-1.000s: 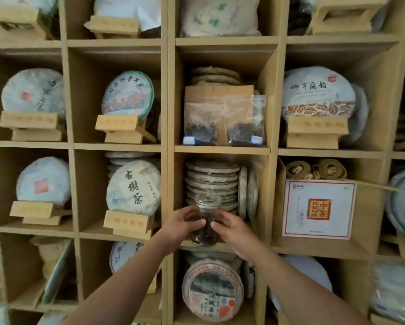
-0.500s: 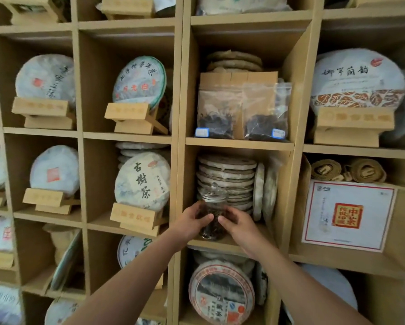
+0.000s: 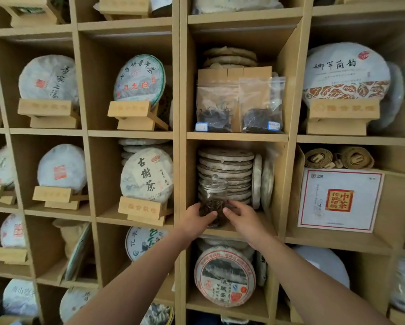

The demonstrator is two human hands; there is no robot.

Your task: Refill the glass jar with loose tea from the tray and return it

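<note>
A small glass jar (image 3: 213, 195) with a knobbed glass lid holds dark loose tea in its lower half. It stands upright at the front of a shelf compartment (image 3: 222, 231), in front of a stack of wrapped tea cakes (image 3: 227, 170). My left hand (image 3: 196, 220) grips the jar's lower left side. My right hand (image 3: 242, 218) holds its lower right side, fingers curled toward the glass. The jar's base is hidden behind my fingers. No tray is in view.
The wooden shelving wall is full of wrapped tea cakes on wooden stands (image 3: 141, 207). Two clear bags of loose tea (image 3: 239, 109) stand in the compartment above. A white box with a red seal (image 3: 339, 198) fills the right compartment. Upright cakes (image 3: 263, 181) lean right of the jar.
Both hands have carried the jar forward into the compartment and down toward the shelf board. The view has moved closer to the shelves.
</note>
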